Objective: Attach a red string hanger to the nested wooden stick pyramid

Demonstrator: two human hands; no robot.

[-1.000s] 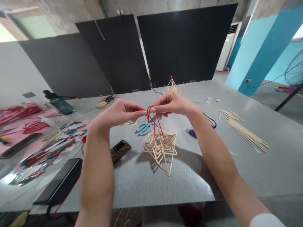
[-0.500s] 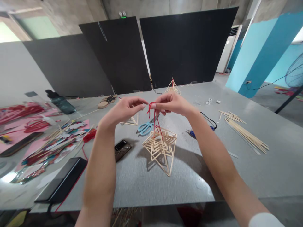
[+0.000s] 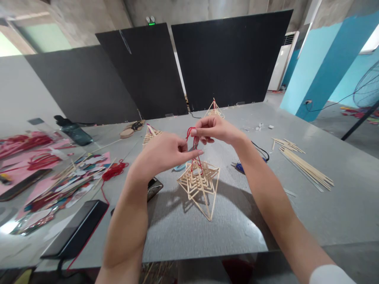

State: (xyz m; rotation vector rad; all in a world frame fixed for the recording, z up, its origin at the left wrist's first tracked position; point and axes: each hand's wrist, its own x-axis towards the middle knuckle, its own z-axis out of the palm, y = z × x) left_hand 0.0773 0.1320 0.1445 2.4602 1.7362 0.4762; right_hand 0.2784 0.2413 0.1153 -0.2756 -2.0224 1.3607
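Observation:
Between the thumb and fingertips of my right hand point(image 3: 214, 130), red yarn point(image 3: 194, 144) is pinched, with a small loop at the top. Its strands run down to a star-shaped frame of thin wooden sticks point(image 3: 203, 183), built in nested layers, on the table beneath my hands. My left hand point(image 3: 170, 152) is beside the strands, its thumb stretched across them and apart from the fingers; some of its fingers are hidden. Behind that hand, light blue scissors point(image 3: 179, 168) show only in part.
Other stick frames point(image 3: 214, 109) stand farther back. Loose sticks point(image 3: 308, 167) and a blue-handled tool point(image 3: 239, 167) lie right. Left are a red yarn bundle point(image 3: 115, 170), a black case point(image 3: 75, 228), a dark bottle point(image 3: 74, 132) and paper scraps. A phone-like device point(image 3: 154, 188) is partly covered.
My left hand has moved down and right, from beside the yarn loop to the strands lower down, covering most of the scissors. My right hand keeps its pinch.

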